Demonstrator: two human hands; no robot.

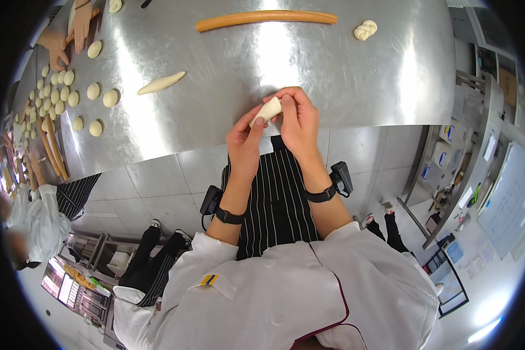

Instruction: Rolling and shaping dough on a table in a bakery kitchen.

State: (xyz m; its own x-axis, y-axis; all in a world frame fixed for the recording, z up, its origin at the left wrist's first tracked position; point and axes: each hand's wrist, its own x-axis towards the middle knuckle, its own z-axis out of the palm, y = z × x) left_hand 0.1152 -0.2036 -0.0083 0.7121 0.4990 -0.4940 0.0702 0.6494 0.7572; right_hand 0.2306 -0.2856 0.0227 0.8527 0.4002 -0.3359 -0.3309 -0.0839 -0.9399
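Note:
Between my two hands, just above the near edge of the steel table, is a short, thick roll of pale dough. My left hand grips its lower left end, thumb on top. The fingers of my right hand close around the upper right end. Left of my hands, a spindle-shaped dough piece lies on the table. Beyond my hands rests a long wooden rolling pin. A knotted dough piece sits at the far right.
Many round dough balls are spread over the table's left part, with another person's hands above them. More rolling pins lie at the left edge of the steel table. Co-workers stand at left and behind; shelving stands right.

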